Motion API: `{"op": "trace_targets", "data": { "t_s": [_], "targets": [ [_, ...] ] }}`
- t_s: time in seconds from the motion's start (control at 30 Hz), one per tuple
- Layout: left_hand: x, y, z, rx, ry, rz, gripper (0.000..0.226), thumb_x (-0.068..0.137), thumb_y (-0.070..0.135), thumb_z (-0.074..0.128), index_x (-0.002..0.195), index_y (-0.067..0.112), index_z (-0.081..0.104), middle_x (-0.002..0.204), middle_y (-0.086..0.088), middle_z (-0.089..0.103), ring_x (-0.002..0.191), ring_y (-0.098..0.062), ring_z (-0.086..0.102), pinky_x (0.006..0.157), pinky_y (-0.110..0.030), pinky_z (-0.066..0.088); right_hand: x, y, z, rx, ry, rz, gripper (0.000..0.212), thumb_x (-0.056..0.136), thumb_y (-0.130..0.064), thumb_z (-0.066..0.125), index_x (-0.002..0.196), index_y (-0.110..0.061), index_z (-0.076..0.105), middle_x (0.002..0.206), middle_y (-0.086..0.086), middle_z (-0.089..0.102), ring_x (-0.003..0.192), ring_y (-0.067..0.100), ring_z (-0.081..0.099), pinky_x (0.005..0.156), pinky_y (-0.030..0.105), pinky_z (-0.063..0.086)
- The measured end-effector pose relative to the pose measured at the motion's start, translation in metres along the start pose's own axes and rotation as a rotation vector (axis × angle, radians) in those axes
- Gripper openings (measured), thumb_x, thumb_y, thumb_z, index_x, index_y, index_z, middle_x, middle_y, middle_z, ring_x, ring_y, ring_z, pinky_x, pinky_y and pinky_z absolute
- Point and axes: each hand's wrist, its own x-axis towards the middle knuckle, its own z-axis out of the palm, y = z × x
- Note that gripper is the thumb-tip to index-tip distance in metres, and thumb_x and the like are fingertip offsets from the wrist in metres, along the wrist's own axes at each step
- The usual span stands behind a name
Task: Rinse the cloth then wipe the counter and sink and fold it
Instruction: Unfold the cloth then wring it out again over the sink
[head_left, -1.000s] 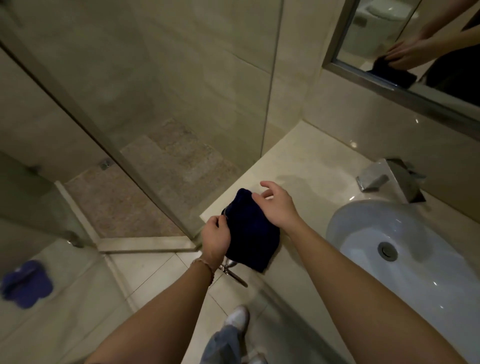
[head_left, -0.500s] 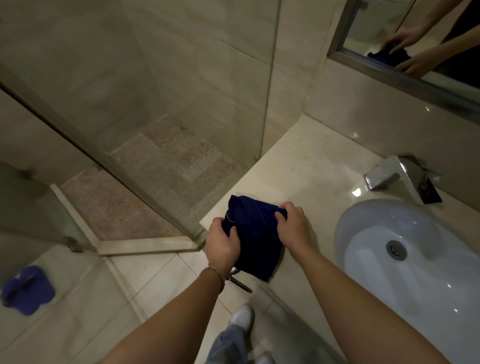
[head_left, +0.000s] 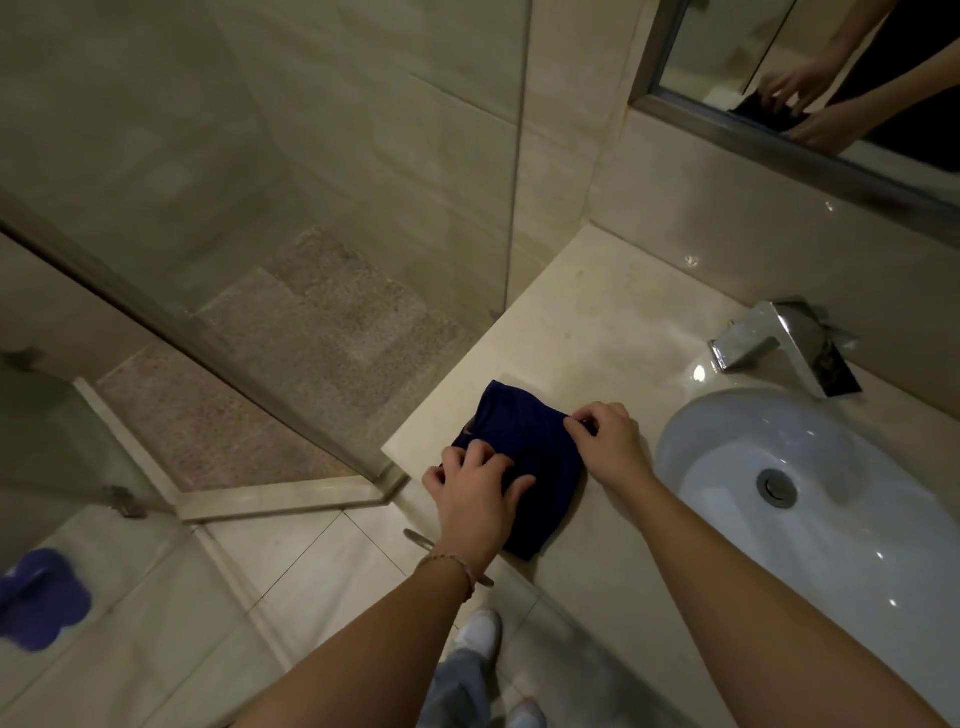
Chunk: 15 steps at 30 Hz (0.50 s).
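A dark blue cloth (head_left: 524, 431) lies folded on the beige counter (head_left: 597, 322), close to its left front corner. My left hand (head_left: 478, 499) rests on the cloth's near left part, fingers spread over the fabric and thumb stretched to the right. My right hand (head_left: 610, 441) pinches the cloth's right far edge with curled fingertips. The white oval sink (head_left: 831, 519) sits just right of my right hand, with a chrome faucet (head_left: 779, 343) behind it.
A glass shower partition (head_left: 260, 338) meets the counter's left corner. A mirror (head_left: 779, 52) hangs on the wall at upper right. A blue object (head_left: 41, 597) lies on the floor tiles at far left. My white shoe (head_left: 478, 634) stands below the counter edge.
The cloth now lies flatter on the counter. My left hand moved from gripping its left edge onto its top. My right hand shifted along the far edge and still pinches it.
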Motion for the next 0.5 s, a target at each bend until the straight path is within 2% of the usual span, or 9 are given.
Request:
{"op": "trace_targets", "data": {
  "t_s": [0.1,0.2,0.27,0.3,0.4,0.5],
  "targets": [
    [0.009,-0.004,-0.008,-0.121,0.016,-0.14,0.032,0.1,0.055,0.049,0.094,0.031,0.069,0.104,0.014,0.057,0.107,-0.013,0.04,0.089,-0.036,0.018,0.0,0.003,0.002,-0.003,0.008,0.026,0.01,0.1,-0.025,0.059,0.091,-0.02,0.061,0.108,0.004,0.058,0.102,0.027,0.056,0.091,0.045,0.051],
    [0.015,-0.02,-0.018,-0.309,0.119,-0.341,0.039,0.105,0.046,0.042,0.076,0.024,0.058,0.084,0.005,0.06,0.095,-0.021,0.055,0.091,-0.041,0.035,0.001,0.008,-0.001,0.045,0.047,0.073,0.011,0.101,-0.02,0.056,0.09,-0.017,0.058,0.102,0.005,0.063,0.096,0.026,0.061,0.084,0.043,0.053],
    [0.016,-0.037,-0.024,-0.411,0.188,-0.418,0.045,0.107,0.04,0.039,0.071,0.016,0.054,0.071,-0.001,0.058,0.079,-0.027,0.061,0.076,-0.038,0.043,0.002,0.01,-0.003,0.049,0.063,0.09,0.012,0.101,-0.019,0.054,0.09,-0.016,0.058,0.099,0.005,0.063,0.093,0.025,0.061,0.081,0.042,0.054],
    [0.016,-0.043,-0.027,-0.458,0.206,-0.454,0.047,0.108,0.039,0.038,0.072,0.012,0.054,0.069,-0.002,0.057,0.074,-0.027,0.061,0.067,-0.035,0.042,0.002,0.01,-0.003,0.041,0.066,0.097,0.012,0.101,-0.019,0.053,0.09,-0.016,0.057,0.097,0.004,0.063,0.092,0.025,0.061,0.08,0.041,0.054],
    [0.016,-0.052,-0.032,-0.483,0.181,-0.447,0.048,0.107,0.043,0.041,0.075,0.009,0.057,0.069,-0.003,0.059,0.069,-0.024,0.059,0.06,-0.033,0.039,0.003,0.007,0.002,-0.04,0.067,0.104,0.012,0.101,-0.021,0.05,0.091,-0.017,0.054,0.096,0.004,0.062,0.092,0.026,0.059,0.081,0.045,0.054],
    [0.017,-0.047,-0.028,-0.591,0.097,-0.34,0.032,0.097,0.047,0.062,0.081,0.018,0.062,0.079,0.001,0.065,0.075,-0.02,0.064,0.065,-0.036,0.054,0.003,-0.002,0.006,-0.038,0.067,0.113,0.02,0.102,-0.032,0.047,0.102,-0.014,0.056,0.112,0.009,0.059,0.105,0.031,0.055,0.091,0.048,0.05]
  ]
}}
